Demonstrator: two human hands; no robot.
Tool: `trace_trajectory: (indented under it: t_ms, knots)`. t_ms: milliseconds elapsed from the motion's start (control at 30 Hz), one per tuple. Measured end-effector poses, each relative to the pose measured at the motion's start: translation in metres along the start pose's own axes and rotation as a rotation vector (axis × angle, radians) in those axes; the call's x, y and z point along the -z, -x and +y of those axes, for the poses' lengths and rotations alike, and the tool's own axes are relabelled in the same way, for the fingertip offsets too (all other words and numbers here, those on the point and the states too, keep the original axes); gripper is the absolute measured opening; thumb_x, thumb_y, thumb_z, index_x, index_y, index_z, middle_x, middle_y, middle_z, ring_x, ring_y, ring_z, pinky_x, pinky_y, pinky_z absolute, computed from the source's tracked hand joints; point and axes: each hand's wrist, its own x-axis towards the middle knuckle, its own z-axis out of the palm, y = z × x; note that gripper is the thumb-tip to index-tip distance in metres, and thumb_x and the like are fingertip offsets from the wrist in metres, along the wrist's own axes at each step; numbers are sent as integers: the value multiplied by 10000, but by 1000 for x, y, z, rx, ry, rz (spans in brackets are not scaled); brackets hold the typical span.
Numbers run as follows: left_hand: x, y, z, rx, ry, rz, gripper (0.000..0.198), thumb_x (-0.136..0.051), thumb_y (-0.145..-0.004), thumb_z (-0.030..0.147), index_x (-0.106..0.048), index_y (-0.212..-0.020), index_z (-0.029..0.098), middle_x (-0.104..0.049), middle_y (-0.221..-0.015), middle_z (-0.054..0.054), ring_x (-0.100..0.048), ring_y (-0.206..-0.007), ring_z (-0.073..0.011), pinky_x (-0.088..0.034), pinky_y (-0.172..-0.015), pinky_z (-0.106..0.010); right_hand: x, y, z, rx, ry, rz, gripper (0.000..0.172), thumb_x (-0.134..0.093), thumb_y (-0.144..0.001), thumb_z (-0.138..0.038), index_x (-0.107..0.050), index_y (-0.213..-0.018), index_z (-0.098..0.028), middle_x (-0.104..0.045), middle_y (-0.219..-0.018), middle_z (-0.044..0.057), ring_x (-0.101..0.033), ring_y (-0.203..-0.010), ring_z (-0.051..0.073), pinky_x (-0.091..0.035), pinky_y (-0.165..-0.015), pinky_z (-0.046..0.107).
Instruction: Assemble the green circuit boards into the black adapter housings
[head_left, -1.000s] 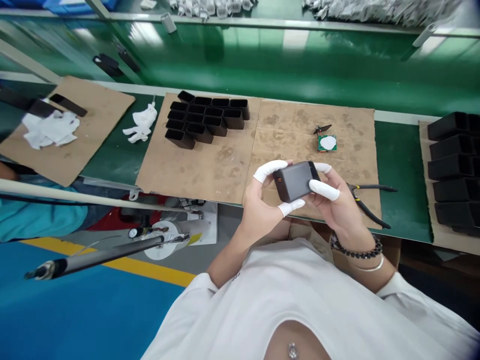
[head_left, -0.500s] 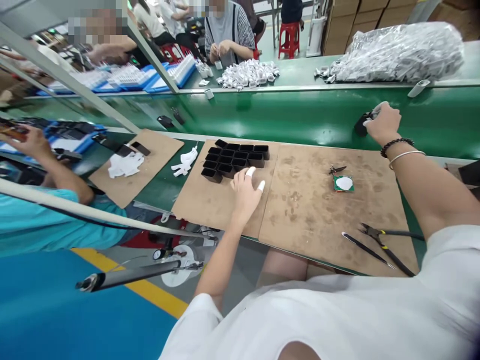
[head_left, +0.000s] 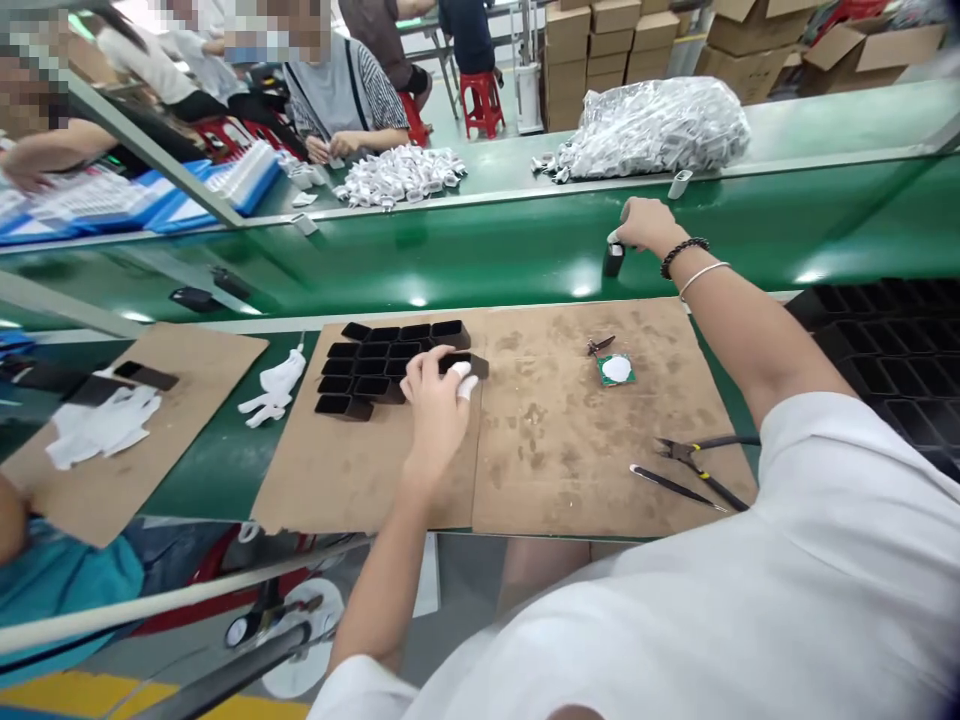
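Head view: our right hand [head_left: 649, 225] pinches a black oblong plastic box [head_left: 613, 261] at the flat green belt [head_left: 525, 250], where uneven release could topple it; our left hand [head_left: 439, 398], hold unclear, curls at a hollow black case [head_left: 475, 368].

From where I stand, a glossy green belt [head_left: 480, 255] runs crosswise below the right hand [head_left: 646, 225], white glints of light on it. Beyond that hand stretches a green counter [head_left: 802, 125]; farther off, cardboard boxes [head_left: 568, 65] stand stacked, an open carton [head_left: 874, 50] to their right. Well beyond the left hand [head_left: 437, 395], a red stool [head_left: 482, 103] stands on pale floor [head_left: 448, 100]. Nearer than that hand, grey floor [head_left: 480, 575] shows; a yellow stripe [head_left: 52, 692] lies off to its left.
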Motion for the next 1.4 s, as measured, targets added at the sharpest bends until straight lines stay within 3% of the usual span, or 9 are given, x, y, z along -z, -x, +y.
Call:
trace_trajectory:
  t_ms: [200,333,567,733,867,967,1067,1200,1400]
  knots:
    - [8,45,49,-429,174,-367,241,-497,-963,57,-671,-1029,209,-627,-1437,-145,-551,-1384,-315,-498,-1061,-552,-12,-8,-4,-145,38,-133,146,-695,-922,-130,-656,-826,-27,-742,-1142,105,-695,-1083,127,-507,-1026,269]
    - [3,62,58,-516,342,-479,260,-498,-931,20,-668,-1009,201,-610,-1470,-159,-585,-1393,-305,-560,-1088,-513,-12,-15,-2,-155,-17,-285,320,-634,-1017,-385,-682,-1159,-102,-697,-1157,51,-710,-942,154,-616,-874,343]
    - [-12,83,62,-317,660,-498,131,-721,-897,222,-632,-993,226,-528,-1557,-161,-461,-1516,-333,-496,-1195,-533,-24,-5,-6,3,-203,-204,270,-521,-902,16,-731,-1061,-41,-788,-1071,80,-676,-1021,145,-538,-975,263]
    - [-30,105,68,-67,779,-306,326,-768,-855,230,-586,-1124,252,-487,-1581,-159,-527,-1463,-310,-454,-1219,-556,-11,53,-9,82,-172,-63,495,-556,-785,35,-691,-1241,-104,-744,-1262,97,-668,-1187,233,-527,-1045,354]
    - [-44,118,71,119,882,-272,755,-777,-822,221,-404,-1477,269,-537,-1540,-159,-518,-1467,-297,-406,-1255,-536,13,138,4,159,55,-364,438,-681,-689,-24,-763,-1095,-166,-785,-1099,95,-710,-1071,309,-548,-992,424]
    - [-54,122,71,203,950,-297,829,-774,-819,259,-360,-1537,253,-569,-1516,-158,-543,-1441,-308,-404,-1253,-531,21,190,16,412,145,-623,670,-624,-655,27,-702,-1279,-205,-715,-1340,96,-649,-1263,313,-510,-1079,426]
    - [-57,123,71,255,898,-293,825,-799,-794,293,-417,-1524,251,-539,-1559,-151,-506,-1471,-339,-374,-1265,-557,14,214,23,562,97,-622,770,-644,-699,-29,-591,-1447,-208,-630,-1476,116,-588,-1362,324,-480,-1127,454]
    - [-56,123,72,245,858,-273,808,-788,-806,298,-432,-1530,256,-493,-1607,-136,-467,-1503,-336,-359,-1277,-549,1,215,20,420,52,-549,704,-715,-746,-177,-597,-1439,-156,-711,-1360,155,-688,-1204,358,-532,-1047,478]
    - [-58,123,70,215,875,-254,825,-803,-786,280,-446,-1528,239,-510,-1596,-140,-479,-1495,-336,-380,-1268,-538,5,205,20,148,-330,-734,776,-750,-809,-347,-479,-1527,-230,-804,-1155,78,-729,-1146,324,-535,-1064,503]
